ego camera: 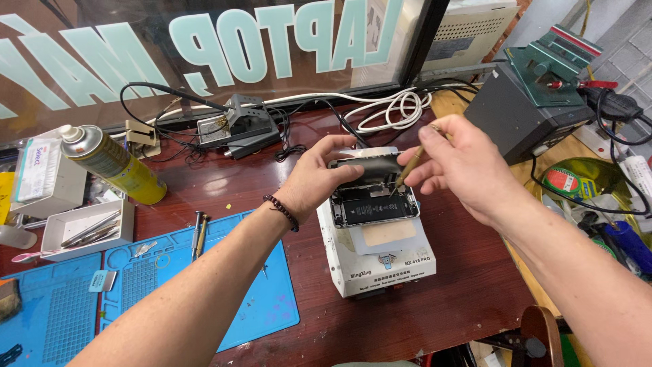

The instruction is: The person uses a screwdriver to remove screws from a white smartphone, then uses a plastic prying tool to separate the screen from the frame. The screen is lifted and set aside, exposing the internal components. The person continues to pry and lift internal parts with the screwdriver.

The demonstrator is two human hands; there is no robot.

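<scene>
The opened smartphone (372, 204) lies on a white heating station (380, 261), which stands near the front edge of the dark red tabletop (224, 187), right of its middle. Its back shell shows a black battery and small boards, and the dark screen panel (363, 168) is lifted up at the far end, not fully off. The left hand (319, 178) is partly closed, thumb and fingers pinching the raised screen panel to keep it up. The right hand (462, 166) is closed around a thin screwdriver (407, 168) with a yellowish handle; its tip goes down into the phone near the top of the battery.

I judge the risk to be here: if the left hand tilts the panel too far, the flat cables that join it to the body could tear, and a slip of the tip could scratch a board or pierce the battery.

A blue work mat (272, 299) lies near the front left corner
</scene>
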